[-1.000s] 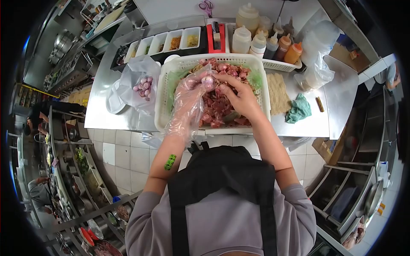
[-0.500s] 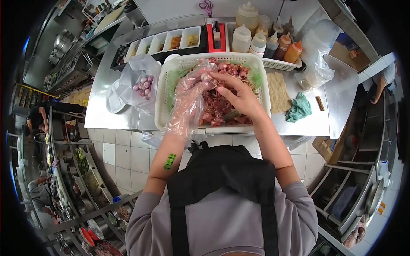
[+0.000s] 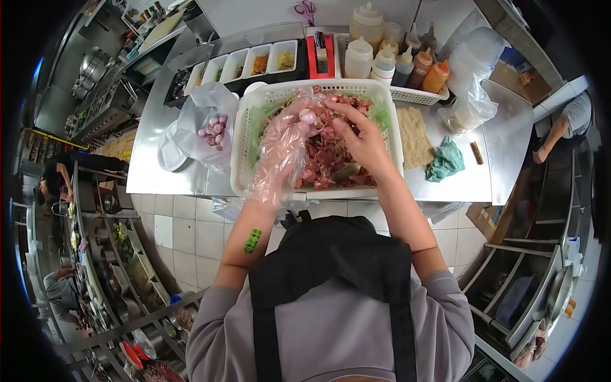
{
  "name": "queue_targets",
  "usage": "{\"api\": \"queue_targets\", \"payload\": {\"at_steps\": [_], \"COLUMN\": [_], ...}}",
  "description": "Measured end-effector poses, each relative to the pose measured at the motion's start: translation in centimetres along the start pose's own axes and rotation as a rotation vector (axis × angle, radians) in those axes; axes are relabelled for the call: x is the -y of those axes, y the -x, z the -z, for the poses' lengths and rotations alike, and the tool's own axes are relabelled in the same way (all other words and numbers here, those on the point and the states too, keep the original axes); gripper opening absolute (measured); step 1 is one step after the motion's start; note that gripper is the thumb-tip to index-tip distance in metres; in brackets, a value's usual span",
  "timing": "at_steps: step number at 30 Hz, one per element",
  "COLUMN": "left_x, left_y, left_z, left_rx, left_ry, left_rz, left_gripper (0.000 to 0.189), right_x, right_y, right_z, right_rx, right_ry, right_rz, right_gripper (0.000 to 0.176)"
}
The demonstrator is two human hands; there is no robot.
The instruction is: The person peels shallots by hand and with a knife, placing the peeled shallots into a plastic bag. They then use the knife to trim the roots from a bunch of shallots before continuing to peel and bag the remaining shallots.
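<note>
My left hand (image 3: 284,137), in a clear plastic glove, is closed around a pale pink shallot (image 3: 308,116) above the basket. Just to its right is my bare right hand (image 3: 364,139), index finger and thumb apart, with nothing visible between them. Both hands are over a white perforated plastic basket (image 3: 239,156) lined with green plastic. Reddish shallots and loose papery skins (image 3: 326,158) fill it. Left of the basket, a clear plastic bag (image 3: 189,149) stands open with several peeled purple-white shallots (image 3: 215,132) inside.
Behind the basket are seasoning tubs (image 3: 259,63), a red tape dispenser (image 3: 321,58) and squeeze bottles (image 3: 384,66). A brown cloth (image 3: 415,137) and a green cloth (image 3: 445,160) lie to the right. Other people stand at both sides, one showing a forearm (image 3: 555,137).
My right hand's fingertips have moved off the shallot, to the right, and the shallot now shows more plainly in my left hand. At far right, a person has come further into view.
</note>
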State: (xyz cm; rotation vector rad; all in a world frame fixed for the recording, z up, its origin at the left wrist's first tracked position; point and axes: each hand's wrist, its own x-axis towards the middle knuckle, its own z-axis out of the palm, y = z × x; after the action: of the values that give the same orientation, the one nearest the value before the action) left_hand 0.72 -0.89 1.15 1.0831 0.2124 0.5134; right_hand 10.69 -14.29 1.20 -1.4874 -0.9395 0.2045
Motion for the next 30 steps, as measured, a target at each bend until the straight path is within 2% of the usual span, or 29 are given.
{"api": "queue_targets", "payload": {"at_steps": [5,7,8,12,14,17,26,30], "left_x": [-0.2,-0.7,-0.9,-0.4,-0.5,-0.2,-0.3,-1.2], "left_y": [-0.3,0.0,0.2,0.3,0.3,0.0,0.0,0.7], "left_z": [0.2,-0.6,-0.9,-0.8,-0.8,-0.5,-0.7,-2.1], "left_rx": [0.023,0.0,-0.022,0.001,0.024,0.036,0.051,0.02], "left_ry": [0.1,0.056,0.011,-0.172,-0.363,-0.391,-0.262,-0.109], "left_rz": [0.019,0.007,-0.003,-0.1,-0.179,-0.191,-0.1,-0.012], "left_gripper": [0.044,0.042,0.04,0.035,0.04,0.041,0.039,0.037], "right_x": [-0.2,0.4,0.8,0.9,0.7,1.0,0.9,0.5], "right_y": [-0.1,0.2,0.2,0.2,0.2,0.2,0.3,0.2], "right_z": [0.1,0.3,0.3,0.1,0.1,0.1,0.1,0.4], "right_rx": [-0.083,0.122,0.12,0.154,0.157,0.148,0.15,0.168], "right_ry": [-0.038,-0.032,-0.034,0.016,0.013,0.077,0.109,-0.037], "right_rz": [-0.054,-0.161,-0.161,-0.06,-0.019,0.021,-0.052,-0.089], "right_gripper": [0.03,0.033,0.033,0.035,0.036,0.034,0.028,0.028]}}
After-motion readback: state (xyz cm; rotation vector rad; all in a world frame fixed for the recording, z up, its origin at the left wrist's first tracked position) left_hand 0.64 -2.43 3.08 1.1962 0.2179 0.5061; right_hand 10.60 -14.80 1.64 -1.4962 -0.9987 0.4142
